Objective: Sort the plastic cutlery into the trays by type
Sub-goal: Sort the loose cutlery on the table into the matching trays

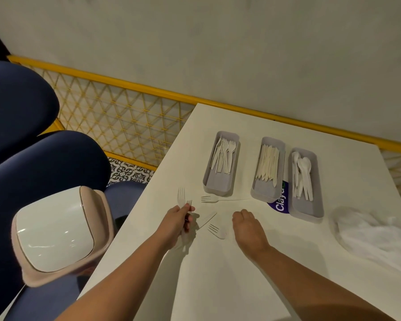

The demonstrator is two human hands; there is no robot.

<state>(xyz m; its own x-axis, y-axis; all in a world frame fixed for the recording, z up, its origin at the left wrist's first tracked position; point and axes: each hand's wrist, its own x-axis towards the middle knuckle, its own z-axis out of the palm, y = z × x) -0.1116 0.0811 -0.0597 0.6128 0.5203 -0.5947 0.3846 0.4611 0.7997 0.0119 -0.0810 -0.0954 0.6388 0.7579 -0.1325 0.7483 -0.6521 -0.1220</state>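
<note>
Three grey trays stand in a row on the white table: the left tray (218,184) holds forks, the middle tray (263,191) holds knives, the right tray (307,208) holds spoons. My left hand (177,222) grips a couple of white forks (181,196), tines pointing away from me. My right hand (248,228) rests palm down on the table, fingers relaxed, holding nothing. Loose forks lie between the hands: one (220,199) in front of the fork tray, one (217,230) beside my right hand, and a thin handle (207,220) next to my left hand.
A crumpled clear plastic bag (370,237) lies at the right of the table. A purple label (280,202) peeks out between the middle and right trays. A pink-rimmed bin (60,235) and dark blue seats (33,158) stand left of the table edge.
</note>
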